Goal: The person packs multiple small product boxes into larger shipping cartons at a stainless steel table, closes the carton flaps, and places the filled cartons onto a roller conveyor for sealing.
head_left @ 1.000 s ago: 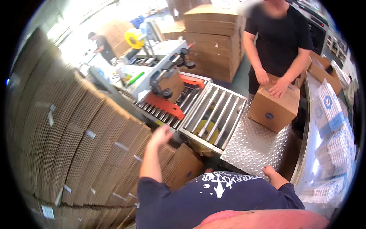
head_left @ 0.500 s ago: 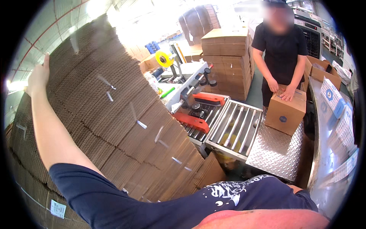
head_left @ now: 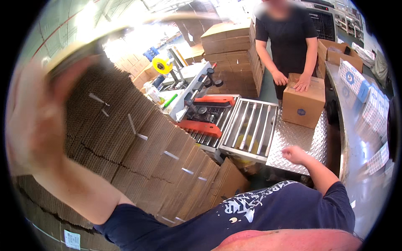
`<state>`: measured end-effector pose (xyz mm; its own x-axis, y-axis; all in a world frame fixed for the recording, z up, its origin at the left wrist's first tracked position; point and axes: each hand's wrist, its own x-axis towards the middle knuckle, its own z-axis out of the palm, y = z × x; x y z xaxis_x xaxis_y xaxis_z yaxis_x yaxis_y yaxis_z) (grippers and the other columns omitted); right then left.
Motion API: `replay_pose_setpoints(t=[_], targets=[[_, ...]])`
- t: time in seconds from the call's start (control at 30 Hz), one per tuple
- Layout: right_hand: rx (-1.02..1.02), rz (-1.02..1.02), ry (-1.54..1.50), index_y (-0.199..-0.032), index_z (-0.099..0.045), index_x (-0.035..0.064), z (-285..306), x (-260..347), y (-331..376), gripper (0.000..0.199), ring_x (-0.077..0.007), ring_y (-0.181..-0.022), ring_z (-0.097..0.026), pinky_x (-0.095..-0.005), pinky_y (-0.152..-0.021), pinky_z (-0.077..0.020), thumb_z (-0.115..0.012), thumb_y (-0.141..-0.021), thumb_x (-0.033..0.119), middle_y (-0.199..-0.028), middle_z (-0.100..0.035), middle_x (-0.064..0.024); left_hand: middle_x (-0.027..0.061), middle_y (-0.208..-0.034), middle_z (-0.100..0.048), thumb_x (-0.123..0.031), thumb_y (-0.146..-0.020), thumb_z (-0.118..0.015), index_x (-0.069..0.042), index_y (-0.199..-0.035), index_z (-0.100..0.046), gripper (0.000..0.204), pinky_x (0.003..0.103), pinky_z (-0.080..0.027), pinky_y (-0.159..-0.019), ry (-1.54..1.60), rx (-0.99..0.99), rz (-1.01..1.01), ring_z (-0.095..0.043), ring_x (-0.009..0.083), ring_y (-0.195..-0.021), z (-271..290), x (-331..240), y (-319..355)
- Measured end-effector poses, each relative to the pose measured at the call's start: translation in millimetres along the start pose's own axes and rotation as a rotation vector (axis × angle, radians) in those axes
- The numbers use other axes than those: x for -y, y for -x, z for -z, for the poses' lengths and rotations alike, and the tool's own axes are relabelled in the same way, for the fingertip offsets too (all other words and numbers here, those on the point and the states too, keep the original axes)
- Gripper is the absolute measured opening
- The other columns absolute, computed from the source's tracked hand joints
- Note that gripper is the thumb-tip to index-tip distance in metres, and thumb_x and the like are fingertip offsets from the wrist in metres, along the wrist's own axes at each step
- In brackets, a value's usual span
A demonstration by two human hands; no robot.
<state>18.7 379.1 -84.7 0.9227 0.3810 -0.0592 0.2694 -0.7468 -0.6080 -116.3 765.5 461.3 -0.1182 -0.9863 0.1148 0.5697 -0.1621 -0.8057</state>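
My left hand (head_left: 35, 117), blurred and raised at the far left, grips the edge of a flattened cardboard box (head_left: 90, 44). The flat sheet shows nearly edge-on and blurred, stretching right above a tall stack of flattened cartons (head_left: 121, 138). My right hand (head_left: 295, 154) hovers over a diamond-patterned metal plate (head_left: 289, 136), its fingers curled in and nothing visible in them. Across the plate, a co-worker's hands (head_left: 302, 83) rest on top of a closed brown carton (head_left: 303, 102) with a round blue mark.
A roller conveyor (head_left: 249, 129) joins a taping machine with orange side guides (head_left: 201, 128) and a yellow tape roll (head_left: 161, 65). Behind it stands another carton stack (head_left: 230, 52). At right, a metal bench (head_left: 335, 88) bears patterned white-and-blue boxes (head_left: 356, 79).
My left hand has come nearer from the stack's far top edge, now with a flattened box in it. My right hand has come into view over the metal plate. The whole view has shifted.
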Motion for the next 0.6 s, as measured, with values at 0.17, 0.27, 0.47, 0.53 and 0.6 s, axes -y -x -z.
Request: replay_pose_setpoints(t=[0.17, 0.27, 0.47, 0.53, 0.6], targets=[[-0.61, 0.514, -0.428, -0.137, -0.035, 0.0039, 175, 109, 70, 0.09, -0.0196, -0.124, -0.041, -0.0363, -0.095, -0.0372, -0.075, -0.069, 0.047, -0.135, -0.043, -0.0082, -0.0014, -0.069, -0.061, -0.027, -0.063, -0.07, -0.015, -0.068, -0.064, 0.015, 0.027, -0.046, -0.057, 1.039, 0.222, 0.08, -0.06, 0.0161, -0.065, -9, -127, -154], [-0.61, 0.42, -0.254, -0.129, -0.042, 0.004, 195, 129, 106, 0.074, -0.0268, -0.098, -0.058, -0.0342, -0.08, -0.0457, -0.078, -0.068, 0.025, -0.115, -0.056, -0.0144, 0.0006, -0.059, -0.063, -0.046, -0.065, -0.065, -0.015, -0.059, -0.065, 0.032, 0.031, -0.048, -0.058, 1.198, 0.279, 0.057, -0.063, 0.0192, -0.059, -3, -206, -219], [-0.542, 0.246, 0.505, -0.094, -0.058, 0.0053, 220, 29, 122, 0.027, -0.0329, -0.074, -0.059, -0.0428, -0.065, -0.0467, -0.064, -0.068, 0.004, -0.074, -0.06, -0.0125, 0.0009, -0.079, -0.059, -0.047, -0.065, -0.068, -0.014, -0.083, -0.062, 0.037, 0.038, -0.043, -0.069, 1.577, 0.366, 0.506, -0.059, 0.0192, -0.081, 22, -414, -203], [-0.473, 0.214, 0.488, -0.094, -0.058, 0.0055, 229, -7, 121, 0.026, -0.0331, -0.074, -0.059, -0.0428, -0.065, -0.0467, -0.063, -0.069, 0.005, -0.075, -0.061, -0.0119, 0.0037, -0.087, -0.057, -0.041, -0.066, -0.071, -0.014, -0.09, -0.059, 0.038, 0.04, -0.041, -0.077, 1.588, 0.608, 0.644, -0.056, 0.0213, -0.087, 24, -456, -170], [-0.416, 0.106, 0.485, -0.098, -0.059, 0.0065, 230, -47, 114, 0.028, -0.0298, -0.08, -0.059, -0.0406, -0.071, -0.046, -0.062, -0.071, 0.007, -0.084, -0.063, -0.0092, 0.0058, -0.092, -0.058, -0.035, -0.07, -0.071, -0.013, -0.098, -0.056, 0.039, 0.043, -0.038, -0.082, 1.557, 0.736, 0.753, -0.054, 0.0256, -0.091, 17, -512, -133]])
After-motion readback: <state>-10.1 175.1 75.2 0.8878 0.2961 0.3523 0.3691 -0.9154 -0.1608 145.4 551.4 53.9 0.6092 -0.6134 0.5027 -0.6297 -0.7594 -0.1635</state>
